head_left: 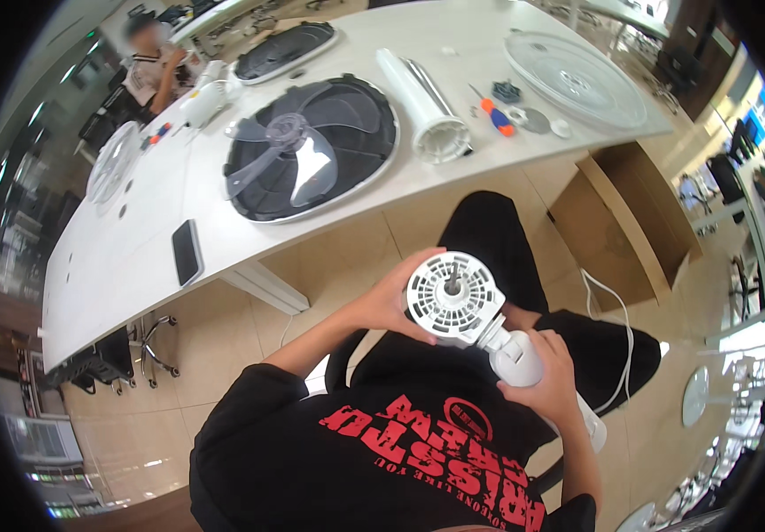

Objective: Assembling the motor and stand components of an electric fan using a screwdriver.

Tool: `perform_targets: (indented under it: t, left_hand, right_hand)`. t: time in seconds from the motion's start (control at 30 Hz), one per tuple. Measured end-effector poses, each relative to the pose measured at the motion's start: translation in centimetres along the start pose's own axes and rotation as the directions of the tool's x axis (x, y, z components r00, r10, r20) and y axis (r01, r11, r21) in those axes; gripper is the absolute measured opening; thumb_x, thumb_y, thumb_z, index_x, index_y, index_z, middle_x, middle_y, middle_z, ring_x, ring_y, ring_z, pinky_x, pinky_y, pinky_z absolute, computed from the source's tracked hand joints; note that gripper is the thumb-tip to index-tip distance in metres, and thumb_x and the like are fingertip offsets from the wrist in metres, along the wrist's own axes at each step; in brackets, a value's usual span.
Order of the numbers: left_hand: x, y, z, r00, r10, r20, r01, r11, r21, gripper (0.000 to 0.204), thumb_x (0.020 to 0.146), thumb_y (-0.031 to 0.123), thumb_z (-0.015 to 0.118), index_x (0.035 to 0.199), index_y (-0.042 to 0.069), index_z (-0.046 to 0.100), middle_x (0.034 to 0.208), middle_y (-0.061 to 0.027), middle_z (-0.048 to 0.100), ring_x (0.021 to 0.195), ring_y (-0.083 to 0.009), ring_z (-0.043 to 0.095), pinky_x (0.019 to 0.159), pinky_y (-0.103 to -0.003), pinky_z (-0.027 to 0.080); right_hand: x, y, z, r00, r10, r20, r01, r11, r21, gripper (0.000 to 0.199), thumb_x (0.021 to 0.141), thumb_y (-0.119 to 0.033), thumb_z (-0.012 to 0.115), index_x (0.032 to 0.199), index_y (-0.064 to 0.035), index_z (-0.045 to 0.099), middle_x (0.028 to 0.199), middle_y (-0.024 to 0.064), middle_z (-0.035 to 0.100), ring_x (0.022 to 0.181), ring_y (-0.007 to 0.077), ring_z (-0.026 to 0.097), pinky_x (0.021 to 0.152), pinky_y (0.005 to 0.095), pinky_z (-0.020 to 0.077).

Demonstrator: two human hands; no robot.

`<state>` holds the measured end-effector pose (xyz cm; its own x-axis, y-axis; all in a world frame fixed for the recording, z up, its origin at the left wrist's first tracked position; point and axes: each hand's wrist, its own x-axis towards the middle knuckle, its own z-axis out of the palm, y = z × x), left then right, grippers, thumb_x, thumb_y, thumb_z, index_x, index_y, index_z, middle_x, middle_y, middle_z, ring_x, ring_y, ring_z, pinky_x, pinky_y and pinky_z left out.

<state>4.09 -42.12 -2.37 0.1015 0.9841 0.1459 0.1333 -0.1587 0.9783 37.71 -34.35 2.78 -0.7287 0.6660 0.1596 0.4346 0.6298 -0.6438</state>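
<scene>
A white fan motor unit is held over my lap, its round slotted face and metal shaft turned up. Around the left side of its housing, my left hand is closed. My right hand grips the white neck piece joined to the motor's lower right. Past my right wrist, a white part shows below the neck; how it joins is hidden by my hand and arm. A white power cord loops down beside my right knee.
On the white table lie a clear fan blade on a black round base, a white tube, a clear fan guard, an orange-blue screwdriver and a phone. An open cardboard box stands right. Someone sits across.
</scene>
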Motion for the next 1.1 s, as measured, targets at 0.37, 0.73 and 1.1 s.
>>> perform_targets:
  t: [0.37, 0.73, 1.1]
  left_hand:
    - [-2.0, -1.7, -2.2, 0.982, -0.064, 0.177, 0.063, 0.998, 0.013, 0.148, 0.054, 0.044, 0.103, 0.165, 0.002, 0.013, 0.167, -0.0188, 0.027, 0.155, -0.0294, 0.028, 0.128, -0.042, 0.021]
    - [-0.5, -2.1, -1.0, 0.988, -0.022, 0.15, 0.001, 0.991, 0.134, 0.138, 0.057, 0.027, 0.101, 0.165, 0.003, 0.018, 0.163, -0.019, 0.036, 0.151, -0.0307, 0.036, 0.125, -0.042, 0.028]
    - [-2.0, -3.3, -1.1, 0.99, 0.109, 0.089, -0.126, 0.967, 0.222, 0.131, 0.057, 0.041, 0.1, 0.161, 0.002, 0.029, 0.162, -0.0192, 0.037, 0.15, -0.0353, 0.037, 0.123, -0.044, 0.03]
  right_hand:
    - [-0.3, 1.6, 2.9, 0.959, 0.113, 0.261, -0.111, 0.994, -0.024, 0.076, 0.06, -0.036, 0.09, 0.123, -0.0051, 0.061, 0.114, 0.0128, 0.059, 0.108, 0.0348, 0.061, 0.094, 0.0438, 0.0509]
    - [3.1, 0.9, 3.4, 0.916, 0.108, 0.387, -0.138, 0.989, 0.051, 0.1, 0.062, -0.052, 0.094, 0.138, -0.0018, 0.051, 0.139, 0.0194, 0.055, 0.13, 0.0397, 0.055, 0.109, 0.0447, 0.0449]
    - [6.8, -1.8, 7.3, 0.969, -0.084, 0.231, 0.019, 0.962, 0.271, 0.105, 0.068, -0.041, 0.094, 0.151, -0.0011, 0.044, 0.155, 0.02, 0.042, 0.139, 0.0392, 0.049, 0.114, 0.0426, 0.0411]
